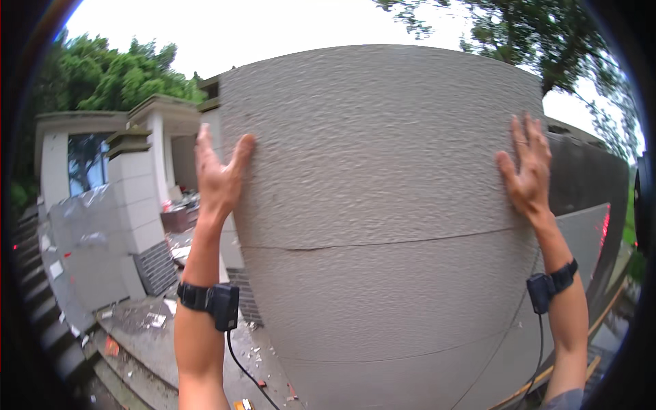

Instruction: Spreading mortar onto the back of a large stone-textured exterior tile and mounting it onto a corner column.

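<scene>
A large grey textured panel (383, 150) stands upright in front of me, with horizontal seams across its middle and lower part. My left hand (220, 167) is raised at the panel's left edge, thumb out toward the face, fingers pointing up and apart. My right hand (526, 164) lies against the upper right of the panel near its edge, fingers spread upward. Whether the left fingertips touch the panel is hard to tell. Both forearms wear black straps with small devices and cables.
At left stand a white building (55, 157), a pillar (130, 205), grey sheets (89, 266) and steps (123, 362) with scattered debris (157, 321). At right are a darker wall (581, 178), another grey board (574, 239) and wooden strips (605, 314). Trees rise behind.
</scene>
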The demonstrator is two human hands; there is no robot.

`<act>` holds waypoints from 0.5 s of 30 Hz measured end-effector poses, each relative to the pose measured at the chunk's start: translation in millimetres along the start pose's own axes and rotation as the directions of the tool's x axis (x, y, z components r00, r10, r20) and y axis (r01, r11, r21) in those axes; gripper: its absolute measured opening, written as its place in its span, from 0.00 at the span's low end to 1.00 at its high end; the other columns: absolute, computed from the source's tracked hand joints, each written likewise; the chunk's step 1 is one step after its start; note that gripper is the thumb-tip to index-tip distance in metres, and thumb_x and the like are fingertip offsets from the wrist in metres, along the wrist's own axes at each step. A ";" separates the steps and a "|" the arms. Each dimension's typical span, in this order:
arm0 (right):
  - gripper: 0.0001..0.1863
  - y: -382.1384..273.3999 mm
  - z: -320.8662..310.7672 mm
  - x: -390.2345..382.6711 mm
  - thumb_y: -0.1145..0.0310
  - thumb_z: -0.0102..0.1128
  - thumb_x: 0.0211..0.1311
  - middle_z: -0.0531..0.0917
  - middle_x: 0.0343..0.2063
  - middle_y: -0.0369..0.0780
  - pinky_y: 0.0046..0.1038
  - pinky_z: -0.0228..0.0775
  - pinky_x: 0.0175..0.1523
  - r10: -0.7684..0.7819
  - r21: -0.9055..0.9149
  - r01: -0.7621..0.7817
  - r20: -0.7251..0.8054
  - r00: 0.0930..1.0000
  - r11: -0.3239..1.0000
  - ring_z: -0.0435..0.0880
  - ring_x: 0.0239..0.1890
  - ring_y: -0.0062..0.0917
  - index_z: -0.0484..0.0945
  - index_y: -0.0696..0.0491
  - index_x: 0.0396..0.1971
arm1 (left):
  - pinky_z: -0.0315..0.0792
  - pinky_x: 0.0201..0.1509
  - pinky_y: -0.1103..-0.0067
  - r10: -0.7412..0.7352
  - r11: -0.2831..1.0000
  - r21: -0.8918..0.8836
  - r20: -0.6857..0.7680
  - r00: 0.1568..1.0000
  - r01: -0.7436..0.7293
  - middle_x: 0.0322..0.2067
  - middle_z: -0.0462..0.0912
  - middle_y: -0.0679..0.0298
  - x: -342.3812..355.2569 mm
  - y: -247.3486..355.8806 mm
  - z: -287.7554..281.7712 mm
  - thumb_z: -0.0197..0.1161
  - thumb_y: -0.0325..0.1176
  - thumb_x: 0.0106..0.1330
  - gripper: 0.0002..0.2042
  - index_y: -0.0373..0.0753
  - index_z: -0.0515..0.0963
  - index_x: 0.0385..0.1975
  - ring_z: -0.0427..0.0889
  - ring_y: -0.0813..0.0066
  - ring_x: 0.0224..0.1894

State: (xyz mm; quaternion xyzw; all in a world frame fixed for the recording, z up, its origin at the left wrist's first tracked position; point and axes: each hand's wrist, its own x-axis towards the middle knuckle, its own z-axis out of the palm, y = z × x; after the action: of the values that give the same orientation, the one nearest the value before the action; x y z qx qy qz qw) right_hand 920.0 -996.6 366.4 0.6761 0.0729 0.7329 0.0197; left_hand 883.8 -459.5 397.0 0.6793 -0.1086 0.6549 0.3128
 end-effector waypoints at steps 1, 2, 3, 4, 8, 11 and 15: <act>0.38 -2.9 1.1 1.2 0.38 0.46 0.73 0.59 0.76 0.50 0.49 0.39 0.80 -0.008 0.000 0.008 -0.026 1.000 1.000 0.51 0.79 0.48 0.65 0.47 0.75 | 0.53 0.79 0.58 -0.137 0.966 -0.204 0.127 0.983 0.161 0.74 0.52 0.34 0.3 -13.9 -9.2 0.67 0.65 0.63 0.56 0.24 0.49 0.75 0.52 0.39 0.78; 0.38 -2.8 0.7 1.0 0.39 0.46 0.74 0.59 0.77 0.49 0.49 0.39 0.80 -0.007 -0.007 0.006 -0.028 1.000 1.000 0.51 0.79 0.48 0.64 0.47 0.75 | 0.53 0.79 0.58 -0.159 0.966 -0.186 0.118 0.980 0.179 0.74 0.52 0.34 -4.2 -15.7 -14.0 0.67 0.65 0.63 0.56 0.24 0.49 0.75 0.52 0.39 0.78; 0.38 -3.4 1.8 1.4 0.40 0.46 0.74 0.59 0.77 0.48 0.49 0.39 0.80 -0.005 -0.015 0.005 -0.033 0.999 1.000 0.52 0.79 0.47 0.64 0.47 0.75 | 0.53 0.79 0.58 -0.135 0.947 -0.255 0.231 0.964 0.193 0.75 0.51 0.33 -9.6 -14.2 -16.8 0.68 0.67 0.61 0.59 0.25 0.47 0.76 0.52 0.38 0.78; 0.38 -2.7 0.7 -0.1 0.40 0.46 0.74 0.59 0.77 0.48 0.49 0.39 0.80 -0.018 0.004 0.018 -0.024 1.000 1.000 0.52 0.79 0.47 0.64 0.47 0.75 | 0.52 0.79 0.57 -0.100 0.922 -0.323 0.341 0.935 0.216 0.75 0.49 0.32 -14.1 -15.3 -18.5 0.69 0.69 0.58 0.62 0.26 0.44 0.77 0.51 0.37 0.78; 0.37 -7.6 2.2 -0.3 0.41 0.46 0.74 0.59 0.77 0.47 0.47 0.40 0.80 -0.100 -0.110 0.094 -0.049 0.994 0.989 0.53 0.79 0.46 0.63 0.47 0.76 | 0.48 0.80 0.57 -0.068 0.932 -0.315 0.328 0.942 0.177 0.75 0.47 0.31 -11.8 -28.9 -22.2 0.71 0.71 0.54 0.66 0.24 0.45 0.76 0.50 0.35 0.77; 0.37 -7.2 7.7 4.2 0.41 0.44 0.75 0.60 0.77 0.47 0.47 0.40 0.80 -0.121 -0.145 0.107 -0.092 0.988 0.984 0.53 0.79 0.46 0.63 0.47 0.76 | 0.52 0.79 0.58 0.034 0.922 -0.378 0.282 0.959 0.079 0.73 0.53 0.30 -5.8 -34.0 -14.9 0.71 0.70 0.54 0.65 0.21 0.47 0.75 0.55 0.36 0.76; 0.37 -13.9 16.6 4.0 0.41 0.42 0.77 0.60 0.77 0.47 0.47 0.40 0.80 -0.107 -0.082 0.100 -0.093 0.990 0.992 0.54 0.79 0.46 0.62 0.48 0.76 | 0.63 0.75 0.64 0.020 0.875 -0.465 0.319 0.948 0.138 0.69 0.61 0.30 -9.4 -27.0 -19.1 0.74 0.66 0.54 0.63 0.20 0.48 0.74 0.65 0.42 0.72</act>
State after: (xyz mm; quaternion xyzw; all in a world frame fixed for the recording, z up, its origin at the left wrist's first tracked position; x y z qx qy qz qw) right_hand 935.2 -980.9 369.8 0.6338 0.0806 0.7651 0.0802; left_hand 882.0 -430.0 379.3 0.6785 -0.2953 0.4808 0.4703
